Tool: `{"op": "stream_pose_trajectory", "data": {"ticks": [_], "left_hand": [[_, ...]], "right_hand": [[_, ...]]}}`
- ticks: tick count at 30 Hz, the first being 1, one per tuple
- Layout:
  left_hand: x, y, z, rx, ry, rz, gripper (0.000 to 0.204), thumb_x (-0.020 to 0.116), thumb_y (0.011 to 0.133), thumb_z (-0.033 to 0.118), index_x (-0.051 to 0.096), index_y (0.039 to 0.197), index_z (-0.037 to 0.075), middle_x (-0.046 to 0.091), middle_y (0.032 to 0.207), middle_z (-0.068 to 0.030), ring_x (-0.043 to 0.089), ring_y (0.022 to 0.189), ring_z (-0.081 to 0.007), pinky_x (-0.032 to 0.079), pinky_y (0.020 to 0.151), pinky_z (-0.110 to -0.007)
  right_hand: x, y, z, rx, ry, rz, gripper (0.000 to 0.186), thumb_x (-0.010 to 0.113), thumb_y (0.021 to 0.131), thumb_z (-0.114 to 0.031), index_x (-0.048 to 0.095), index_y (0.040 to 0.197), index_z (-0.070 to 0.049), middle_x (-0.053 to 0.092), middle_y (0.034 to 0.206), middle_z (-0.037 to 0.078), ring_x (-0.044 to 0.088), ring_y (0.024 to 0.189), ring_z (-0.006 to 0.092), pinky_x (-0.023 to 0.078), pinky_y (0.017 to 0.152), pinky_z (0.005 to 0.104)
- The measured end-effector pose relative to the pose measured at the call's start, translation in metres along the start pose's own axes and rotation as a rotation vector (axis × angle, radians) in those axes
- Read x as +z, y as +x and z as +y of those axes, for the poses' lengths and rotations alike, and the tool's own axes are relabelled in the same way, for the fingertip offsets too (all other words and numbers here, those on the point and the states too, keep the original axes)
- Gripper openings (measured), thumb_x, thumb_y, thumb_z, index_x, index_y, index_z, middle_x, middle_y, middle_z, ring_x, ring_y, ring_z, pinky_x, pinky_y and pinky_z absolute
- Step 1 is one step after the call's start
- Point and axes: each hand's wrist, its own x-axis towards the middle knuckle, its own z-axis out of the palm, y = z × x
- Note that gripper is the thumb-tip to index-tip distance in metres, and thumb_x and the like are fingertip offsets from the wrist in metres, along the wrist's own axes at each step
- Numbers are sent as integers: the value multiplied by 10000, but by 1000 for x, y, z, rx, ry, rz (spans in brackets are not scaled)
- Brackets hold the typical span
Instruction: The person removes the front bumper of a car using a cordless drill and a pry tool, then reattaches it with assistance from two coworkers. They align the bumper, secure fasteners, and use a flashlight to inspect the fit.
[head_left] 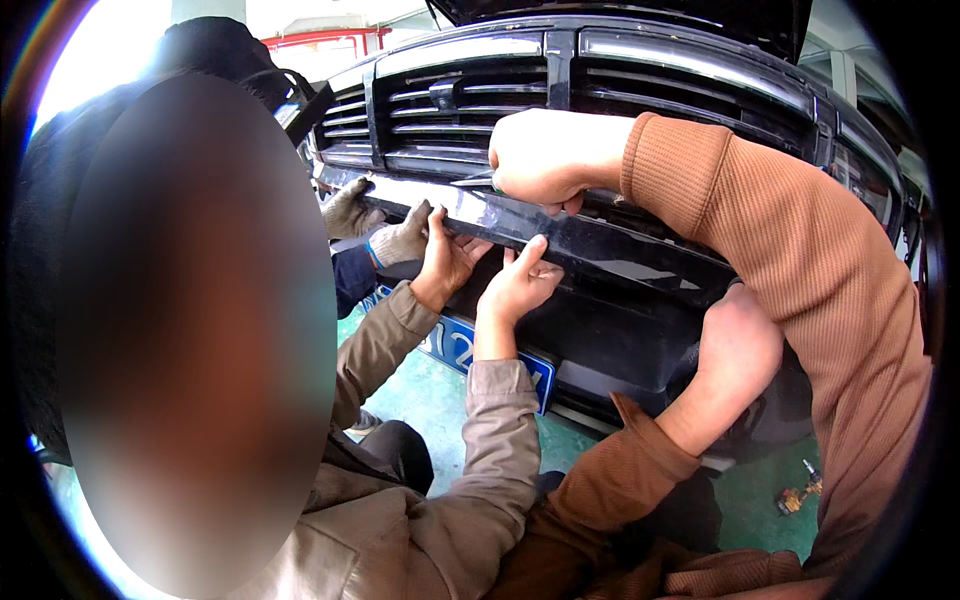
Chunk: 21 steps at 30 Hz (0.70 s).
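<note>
Trim strip [645,257], long and glossy black, runs across the car [640,335] just below the lower edge of its grille [462,112]. The right hand [545,157], near the strip's upper edge, is closed round a thin tool [472,182]; the left hand [742,338] is by its right end, fingers hidden, grip impossible to tell. Another person's bare hands [518,288] and gloved hands [402,237] support its left half.

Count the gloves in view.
2: one glove near the left end of the black strip, another glove lower and to its right. More may be hidden.
</note>
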Motion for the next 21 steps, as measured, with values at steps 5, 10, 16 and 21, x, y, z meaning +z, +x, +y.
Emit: {"op": "stream_pose_trajectory", "data": {"ticks": [5, 10, 16, 21], "left_hand": [[13, 0, -12, 208, -27, 4, 105, 660, 704, 86, 657, 637, 5, 615, 791, -186, 645, 783, -348, 548, 667, -438], [11, -2, -7, 124, -119, 19, 143, 681, 670, 124, 629, 578, 28, 608, 758, -162, 636, 825, -336, 545, 669, -430], [-10, 13, 5, 177, -62, -53, 420, 839, 735, 252, 647, 1009, -1, 610, 1003, -165, 685, 856, -338, 575, 715, -427], [-25, 38, 16, 81, 123, -338, 443, 852, 755, 302, 663, 1012, -6, 658, 1008, -163, 711, 873, -346, 590, 751, -431]], "right_hand": [[-3, 8, -5, -149, -348, -56, 321, 445, 1004, -79, 695, 978, 121, 708, 696, 171, 696, 518, 193, 586, 452, 288], [-12, -10, -9, -199, -305, -91, 356, 460, 991, -82, 707, 868, 142, 702, 668, 183, 691, 498, 194, 576, 440, 280], [-29, -48, 32, -198, 39, 185, 403, 547, 1017, -241, 652, 1297, 29, 719, 823, 137, 668, 553, 156, 551, 468, 260], [-77, -111, 82, -169, 193, 403, 466, 657, 967, -283, 636, 1358, -30, 682, 898, 73, 597, 556, 86, 504, 455, 230]]}}
